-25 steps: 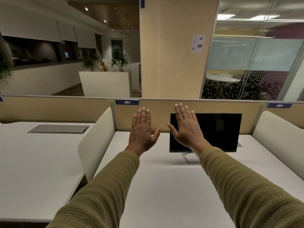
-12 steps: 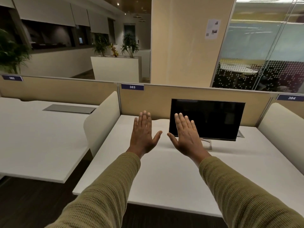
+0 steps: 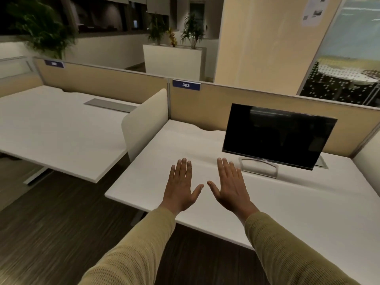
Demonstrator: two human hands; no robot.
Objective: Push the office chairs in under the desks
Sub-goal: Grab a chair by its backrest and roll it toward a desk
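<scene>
Both hands, the left hand [image 3: 181,188] and the right hand [image 3: 231,188], are held flat above the white rectangular desk [image 3: 287,206], fingers spread and empty. No office chair is seen; neither hand can be judged nearer.

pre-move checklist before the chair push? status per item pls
1. Left hand free: ok, open and flat, fingers spread, holding nothing.
2. Right hand free: ok, open, empty.
3. Chair located: not ok, no office chair shows in the head view; look around before reaching.
4. Space under desk 383: cannot tell, only dark floor shows at its near edge, the rest is hidden by the top.
5. Desktop hazards: ok, the monitor stands at the back by the partition, away from the near edge.
6. Left neighbouring desk: cannot tell, no chair visible there, underside mostly hidden.
</scene>
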